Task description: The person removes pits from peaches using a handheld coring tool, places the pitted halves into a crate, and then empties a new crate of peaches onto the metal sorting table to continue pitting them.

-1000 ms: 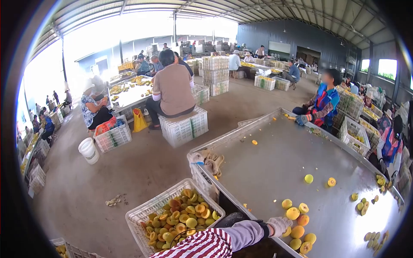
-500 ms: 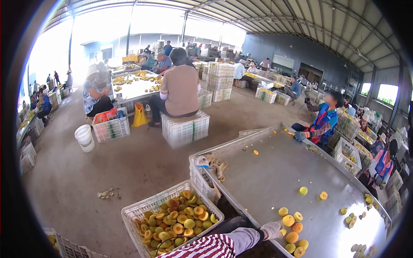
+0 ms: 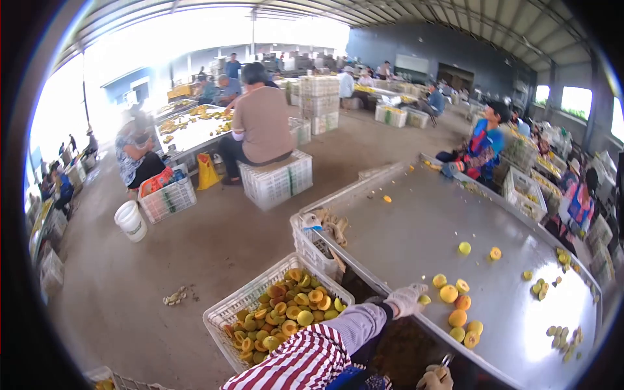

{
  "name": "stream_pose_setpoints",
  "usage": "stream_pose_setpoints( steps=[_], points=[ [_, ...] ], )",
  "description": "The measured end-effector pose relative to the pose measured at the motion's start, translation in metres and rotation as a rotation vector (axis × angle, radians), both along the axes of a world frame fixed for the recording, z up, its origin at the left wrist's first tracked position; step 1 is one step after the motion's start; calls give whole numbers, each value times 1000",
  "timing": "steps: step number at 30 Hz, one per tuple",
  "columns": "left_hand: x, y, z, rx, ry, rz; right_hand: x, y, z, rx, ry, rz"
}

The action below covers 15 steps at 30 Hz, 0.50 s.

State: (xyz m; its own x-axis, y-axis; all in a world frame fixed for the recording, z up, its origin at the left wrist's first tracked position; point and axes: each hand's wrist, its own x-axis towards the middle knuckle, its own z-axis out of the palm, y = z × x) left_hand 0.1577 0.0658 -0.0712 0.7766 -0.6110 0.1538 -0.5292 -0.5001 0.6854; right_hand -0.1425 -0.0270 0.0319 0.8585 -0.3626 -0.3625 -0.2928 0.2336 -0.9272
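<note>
Crate (image 3: 244, 286) near full of halved peaches (image 3: 292, 309); few whole peaches (image 3: 448, 294) remain on table (image 3: 416, 227). My left grip (image 3: 406, 299) loose, empty, at the rim; right grip (image 3: 434, 378): cannot tell.

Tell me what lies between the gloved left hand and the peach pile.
Head view: one small yellow fruit by the left hand, short of the peach pile.
</note>
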Motion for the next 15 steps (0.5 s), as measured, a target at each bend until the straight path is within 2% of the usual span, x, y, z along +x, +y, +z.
stream_pose_setpoints(
  steps=[1, 2, 4, 6, 8, 10, 12, 14, 15],
  points=[
    [6, 5, -4, 57, -71, -39, -2, -6, 3, 1, -15, -7],
    [-4, 17, 37, 214, 4, -40, -4, -13, 5, 2, -26, -25],
    [24, 30, -4, 168, -183, -21, -1, -26, -2, -166, -32, -174],
    [40, 47, -5, 253, -204, 57, 1, -47, 4, -436, 97, -156],
    [55, 58, -7, 301, -213, 105, 6, -84, -24, -1179, -36, -129],
    [67, 57, 14, 449, -53, 18, 31, -106, -18, -1370, -83, -224],
    [74, 39, 37, 732, 98, -11, 53, -142, -30, -1430, 109, -212],
    [78, 32, 25, 647, 91, 34, 74, -179, -52, -1513, 210, -158],
    [82, 29, 22, 647, 52, -27, 81, -198, -63, -1523, 241, -129]
  ],
)
